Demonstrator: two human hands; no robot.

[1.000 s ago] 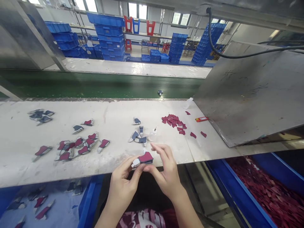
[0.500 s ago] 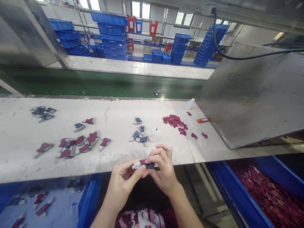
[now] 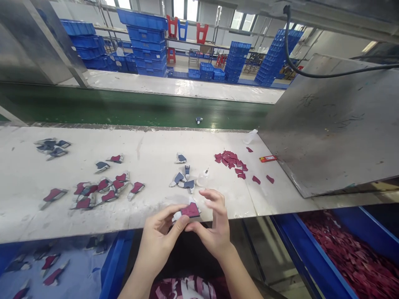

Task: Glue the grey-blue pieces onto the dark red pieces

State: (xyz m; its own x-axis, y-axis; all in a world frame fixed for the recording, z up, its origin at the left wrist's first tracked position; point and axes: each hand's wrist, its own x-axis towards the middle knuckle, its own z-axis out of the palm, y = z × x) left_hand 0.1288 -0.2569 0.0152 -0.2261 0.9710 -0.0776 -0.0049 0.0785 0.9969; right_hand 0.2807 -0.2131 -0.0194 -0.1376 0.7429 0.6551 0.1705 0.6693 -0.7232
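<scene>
Left hand (image 3: 157, 238): grip clamped on a small angular piece with a flat maroon face and pale-grey ends (image 3: 190, 210). The piece is held above the near edge of a white-topped bench (image 3: 149, 160), maroon face upward, with the thumb pressed at its near side.

Right hand (image 3: 218, 232): grip apart, thumb and fingers spread beside the piece. The thumb tip is placed close to its near edge; whether contact is made cannot be told.

Beyond the hands, a cluster of dark-blue and pale-grey angular pieces (image 3: 178, 178) is laid on the bench. Just to its right, a translucent round bottle with a thin dark tip (image 3: 203, 178) is stood. Further right, a heap of flat maroon cut-outs (image 3: 230, 158) is seen, with a few strays scattered around it. A red-and-yellow packet (image 3: 268, 158) is lying near the metal panel (image 3: 336, 124).

To the left, a group of maroon-faced pieces (image 3: 104, 185) is spread on the bench. One dark-blue piece (image 3: 198, 120) is carried on the green belt (image 3: 140, 109). Maroon scraps (image 3: 358, 257) are contained in the blue plastic bin (image 3: 314, 257) at lower right.
</scene>
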